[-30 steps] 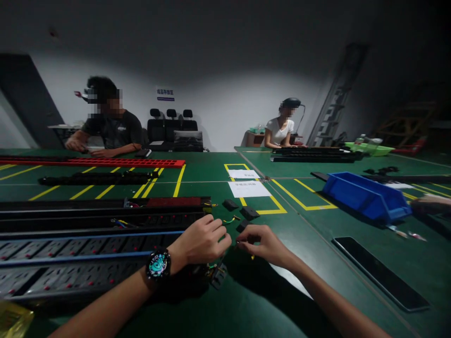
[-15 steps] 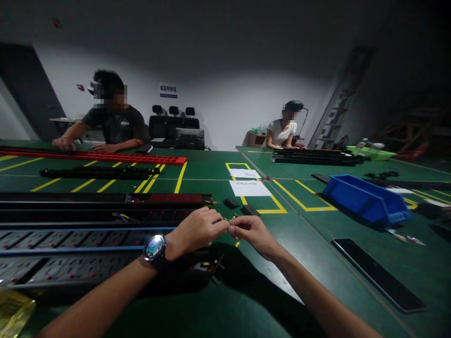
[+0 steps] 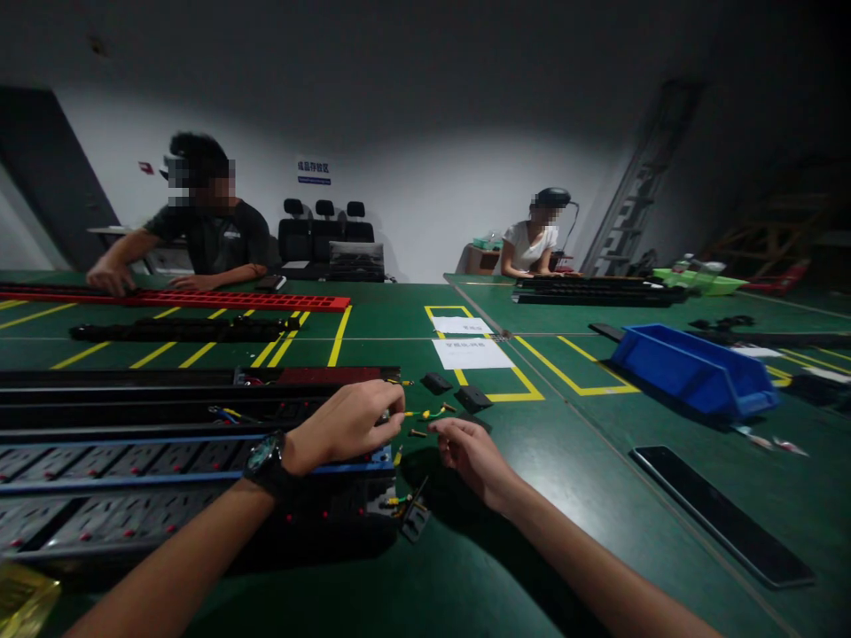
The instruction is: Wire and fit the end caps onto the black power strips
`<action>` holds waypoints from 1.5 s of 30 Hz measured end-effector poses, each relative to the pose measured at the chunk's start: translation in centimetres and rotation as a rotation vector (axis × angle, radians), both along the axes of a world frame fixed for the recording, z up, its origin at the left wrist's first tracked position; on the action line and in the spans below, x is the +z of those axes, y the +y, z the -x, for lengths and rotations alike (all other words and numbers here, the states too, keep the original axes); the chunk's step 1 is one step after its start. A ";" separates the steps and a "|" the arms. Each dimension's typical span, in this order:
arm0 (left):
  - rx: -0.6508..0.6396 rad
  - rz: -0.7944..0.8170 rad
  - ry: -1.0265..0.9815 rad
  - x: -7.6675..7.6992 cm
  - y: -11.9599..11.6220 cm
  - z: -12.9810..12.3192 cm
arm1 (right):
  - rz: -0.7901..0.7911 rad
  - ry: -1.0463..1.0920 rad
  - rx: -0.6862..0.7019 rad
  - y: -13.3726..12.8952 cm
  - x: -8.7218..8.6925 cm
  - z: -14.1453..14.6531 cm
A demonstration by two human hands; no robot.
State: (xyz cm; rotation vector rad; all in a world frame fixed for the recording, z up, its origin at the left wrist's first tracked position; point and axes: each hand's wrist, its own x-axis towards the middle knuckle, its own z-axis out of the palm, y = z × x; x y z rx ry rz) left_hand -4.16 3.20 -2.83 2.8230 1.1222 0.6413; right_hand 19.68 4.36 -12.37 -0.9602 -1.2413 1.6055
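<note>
My left hand [image 3: 352, 418], with a watch [image 3: 266, 456] on its wrist, is closed over the right end of the black socket strips. A bit of something small and shiny shows at its fingers, too little to name. From beside it a yellow-green wire [image 3: 433, 414] runs right across the table. My right hand [image 3: 473, 454] is a short way to the right, fingers curled and closed; what they hold, if anything, is hidden. Close to its fingertips lies a brass screw [image 3: 417, 433]. The blue-edged socket strip [image 3: 199, 456] lies under my left forearm.
Two black end caps [image 3: 473, 399] lie beyond my hands; another black piece [image 3: 416, 521] with wires lies nearer. A phone [image 3: 722, 514] and a blue bin [image 3: 691, 368] stand to the right. Two co-workers sit across the green table, one by a red strip [image 3: 285, 299].
My hands, fingertips together over the wire before, have moved apart. The left shifted left toward the strip ends, and the right came slightly nearer. The wire and screw now show between them.
</note>
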 end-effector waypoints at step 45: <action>-0.100 0.855 -0.354 1.6 0.6 1.4 | 0.073 0.013 0.122 0.6 -0.3 -0.1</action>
